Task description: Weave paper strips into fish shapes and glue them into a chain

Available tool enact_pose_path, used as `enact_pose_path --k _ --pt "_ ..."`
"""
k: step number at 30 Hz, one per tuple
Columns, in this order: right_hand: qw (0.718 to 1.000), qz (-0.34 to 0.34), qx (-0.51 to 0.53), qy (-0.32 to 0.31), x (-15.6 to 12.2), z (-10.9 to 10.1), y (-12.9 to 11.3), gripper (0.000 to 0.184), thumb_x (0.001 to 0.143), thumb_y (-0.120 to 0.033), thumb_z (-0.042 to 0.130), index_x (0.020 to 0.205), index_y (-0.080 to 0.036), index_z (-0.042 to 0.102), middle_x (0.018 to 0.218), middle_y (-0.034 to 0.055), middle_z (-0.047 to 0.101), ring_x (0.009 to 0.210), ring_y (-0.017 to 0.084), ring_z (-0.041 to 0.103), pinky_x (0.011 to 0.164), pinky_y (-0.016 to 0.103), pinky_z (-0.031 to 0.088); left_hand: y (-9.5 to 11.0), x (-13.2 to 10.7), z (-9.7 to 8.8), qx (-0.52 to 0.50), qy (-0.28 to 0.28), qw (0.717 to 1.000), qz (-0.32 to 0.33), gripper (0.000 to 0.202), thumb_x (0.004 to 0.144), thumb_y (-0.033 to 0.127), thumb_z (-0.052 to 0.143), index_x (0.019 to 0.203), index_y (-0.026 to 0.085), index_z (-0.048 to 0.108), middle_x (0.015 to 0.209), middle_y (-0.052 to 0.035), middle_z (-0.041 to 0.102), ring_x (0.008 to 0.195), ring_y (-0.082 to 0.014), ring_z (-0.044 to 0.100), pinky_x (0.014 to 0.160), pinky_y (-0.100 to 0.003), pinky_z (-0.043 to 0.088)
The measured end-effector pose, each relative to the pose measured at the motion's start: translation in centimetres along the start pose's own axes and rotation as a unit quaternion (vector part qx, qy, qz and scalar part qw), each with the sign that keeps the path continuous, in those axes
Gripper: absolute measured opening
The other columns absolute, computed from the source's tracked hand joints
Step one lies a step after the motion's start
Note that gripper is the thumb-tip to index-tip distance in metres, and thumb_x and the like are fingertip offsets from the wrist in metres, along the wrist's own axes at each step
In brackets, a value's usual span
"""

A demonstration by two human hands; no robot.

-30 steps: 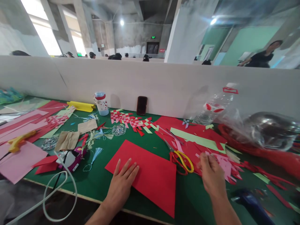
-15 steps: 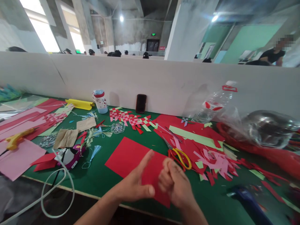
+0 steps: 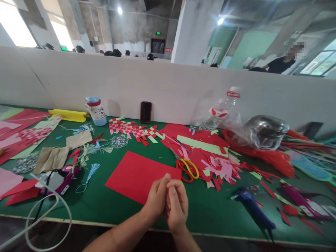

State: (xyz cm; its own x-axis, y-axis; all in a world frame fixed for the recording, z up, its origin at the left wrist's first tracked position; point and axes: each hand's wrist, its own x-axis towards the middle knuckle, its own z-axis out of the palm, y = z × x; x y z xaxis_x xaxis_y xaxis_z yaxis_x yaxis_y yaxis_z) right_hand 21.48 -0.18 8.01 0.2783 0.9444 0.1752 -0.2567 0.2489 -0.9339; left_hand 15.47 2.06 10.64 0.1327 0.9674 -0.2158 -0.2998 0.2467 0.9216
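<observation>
My left hand [image 3: 156, 196] and my right hand [image 3: 178, 206] are pressed together over the near edge of a red paper sheet [image 3: 136, 173]. Their fingers are folded closed against each other, and the space between the palms is hidden. I see nothing sticking out of either one. The sheet lies flat on the green table [image 3: 91, 210], its near right part covered by my hands. Just beyond my right hand, scissors [image 3: 190, 168] with yellow and red handles rest with their blades pointing away to the left.
Paper scraps [image 3: 223, 168] lie to the right, near a blue glue gun [image 3: 253, 204] and a purple device [image 3: 304, 199]. A plastic bottle [image 3: 219, 112], a phone [image 3: 145, 112] and a cup [image 3: 96, 112] stand along the white partition [image 3: 157, 80]. Blue tassels [image 3: 91, 171] and a white cable [image 3: 48, 196] are leftward.
My left hand was spread and my right hand was a fist apart from it; now both have come together, closed. The view has turned to the right.
</observation>
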Motion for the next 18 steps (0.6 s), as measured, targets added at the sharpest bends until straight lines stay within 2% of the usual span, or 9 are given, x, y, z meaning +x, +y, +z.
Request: enact_pose_path --k 2,4,8,10,11,12,14,16,18 --pt "0.982 -0.134 -0.131 0.013 -0.5 -1.2 0.7 0.015 0.092 -0.037 0.050 0.087 -0.026 0.059 0.071 0.0026 0.061 0.063 0.018 0.061 0.059 0.032 0.053 0.0 -0.1 0.3 0.016 -0.019 0.999 0.034 0.057 0.075 0.072 0.055 0.055 0.018 0.050 0.050 0.0007 0.051 0.052 -0.0130 0.050 0.051 -0.024 0.039" --pt "0.936 -0.237 -0.256 -0.042 -0.7 -2.5 1.0 0.017 0.094 -0.025 0.045 0.101 -0.026 0.060 0.092 0.0084 0.067 0.084 0.023 0.065 0.075 0.040 0.054 -0.2 -0.2 0.5 0.023 -0.029 0.998 0.052 0.055 0.079 0.069 0.053 0.057 0.018 0.052 0.051 0.0002 0.052 0.053 -0.0137 0.051 0.052 -0.024 0.040" --pt "0.850 -0.336 -0.351 -0.202 0.5 -5.0 0.2 0.031 0.088 -0.014 0.049 0.112 -0.029 0.059 0.088 0.0058 0.070 0.079 0.022 0.067 0.071 0.038 0.056 -0.3 0.4 -0.3 0.044 0.013 0.992 0.121 0.051 0.085 0.061 0.049 0.057 0.019 0.050 0.052 0.0004 0.052 0.051 -0.0131 0.051 0.054 -0.024 0.043" --pt "0.814 -0.366 -0.408 -0.193 1.7 -6.5 -1.0 0.034 0.088 -0.013 0.048 0.115 -0.029 0.058 0.092 0.0065 0.069 0.088 0.023 0.066 0.078 0.041 0.055 0.1 0.9 -1.9 0.070 0.057 0.981 0.172 0.051 0.090 0.057 0.044 0.056 0.019 0.048 0.049 0.0015 0.049 0.049 -0.0122 0.050 0.055 -0.024 0.044" --pt "0.794 -0.368 -0.459 -0.152 2.3 -7.5 -1.7 0.034 0.089 -0.014 0.047 0.117 -0.029 0.057 0.100 0.0090 0.068 0.099 0.025 0.064 0.085 0.045 0.053 0.2 1.2 -3.0 0.088 0.085 0.974 0.192 0.050 0.092 0.055 0.041 0.057 0.020 0.048 0.047 0.0024 0.047 0.047 -0.0117 0.049 0.054 -0.024 0.044" --pt "0.777 -0.342 -0.523 -0.080 3.0 -8.5 -2.4 0.032 0.090 -0.017 0.046 0.118 -0.028 0.057 0.108 0.0117 0.065 0.109 0.028 0.059 0.091 0.049 0.049 0.4 1.4 -4.3 0.112 0.113 0.965 0.210 0.048 0.094 0.052 0.039 0.060 0.020 0.050 0.047 0.0032 0.046 0.047 -0.0117 0.048 0.055 -0.024 0.045" --pt "0.706 -0.240 -0.665 0.043 4.3 -11.0 -3.6 0.033 0.090 -0.029 0.048 0.121 -0.025 0.057 0.129 0.0174 0.055 0.128 0.039 0.042 0.099 0.064 0.036 0.7 1.6 -7.2 0.193 0.158 0.940 0.232 0.041 0.095 0.046 0.039 0.069 0.019 0.056 0.053 0.0012 0.052 0.054 -0.0138 0.055 0.058 -0.025 0.047" --pt "0.632 -0.136 -0.758 0.083 5.7 -13.4 -4.3 0.038 0.089 -0.036 0.046 0.123 -0.024 0.057 0.144 0.0177 0.042 0.138 0.048 0.021 0.097 0.077 0.021 0.6 1.8 -9.9 0.316 0.159 0.901 0.251 0.029 0.093 0.040 0.044 0.093 0.018 0.062 0.083 -0.0064 0.068 0.082 -0.0191 0.066 0.076 -0.031 0.051" --pt "0.605 -0.079 -0.790 0.064 7.6 -15.3 -4.7 0.043 0.089 -0.042 0.044 0.127 -0.026 0.055 0.150 0.0137 0.035 0.140 0.049 0.014 0.096 0.079 0.020 0.2 1.8 -12.1 0.462 0.140 0.834 0.267 0.035 0.092 0.034 0.044 0.120 0.019 0.058 0.124 -0.0125 0.062 0.123 -0.0264 0.053 0.100 -0.045 0.042"
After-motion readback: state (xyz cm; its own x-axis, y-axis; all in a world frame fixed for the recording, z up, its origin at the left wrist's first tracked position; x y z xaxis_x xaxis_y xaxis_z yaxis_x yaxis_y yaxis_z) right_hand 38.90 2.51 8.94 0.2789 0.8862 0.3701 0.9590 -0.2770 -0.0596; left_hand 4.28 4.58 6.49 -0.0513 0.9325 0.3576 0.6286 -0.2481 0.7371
